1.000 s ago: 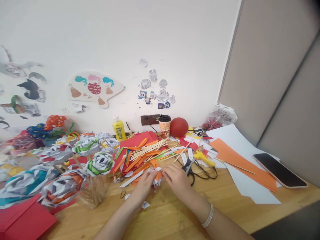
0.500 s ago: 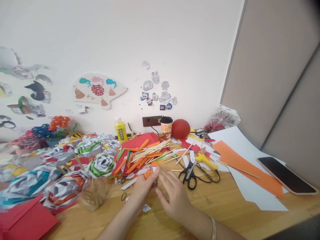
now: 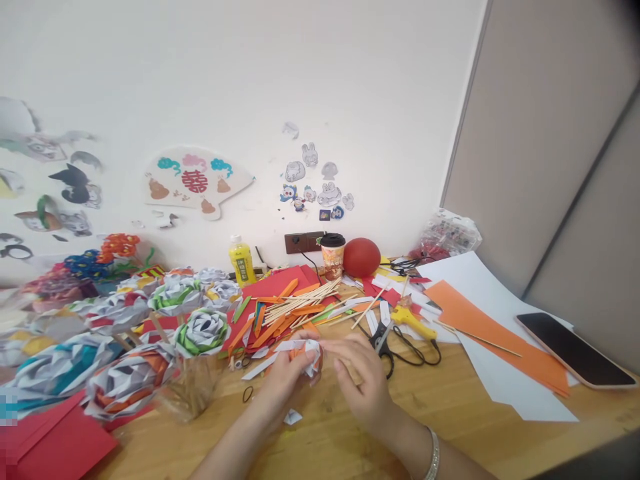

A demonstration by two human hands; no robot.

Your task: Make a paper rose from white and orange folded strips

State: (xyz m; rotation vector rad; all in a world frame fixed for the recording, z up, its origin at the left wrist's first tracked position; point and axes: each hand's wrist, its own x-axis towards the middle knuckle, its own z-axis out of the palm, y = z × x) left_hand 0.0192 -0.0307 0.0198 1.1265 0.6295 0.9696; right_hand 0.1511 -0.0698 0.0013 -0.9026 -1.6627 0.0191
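A small folded paper flower [image 3: 313, 355] in white and orange is held in my left hand [image 3: 286, 373], the thumb pressing on its near side. A white strip sticks out to the left of it. My right hand [image 3: 365, 380] is just right of the flower, its forefinger stretched to the flower's edge and its thumb apart from the finger. Nothing shows in that hand's grasp. Black scissors [image 3: 383, 340] lie partly hidden behind my right hand. A white paper scrap [image 3: 293, 417] lies below my left hand.
Finished paper flowers [image 3: 204, 331] crowd the left. Behind the hands lie wooden sticks [image 3: 300, 303] and orange strips. A yellow glue gun [image 3: 413, 322] with its cord, a lidded cup [image 3: 333, 257], a drink bottle [image 3: 243, 261], a red balloon [image 3: 362, 257] and a phone [image 3: 575, 350] stand or lie around.
My right hand has drawn slightly right, away from my left fingers, covering more of the scissors. The paper flower has turned so more of its white shows.
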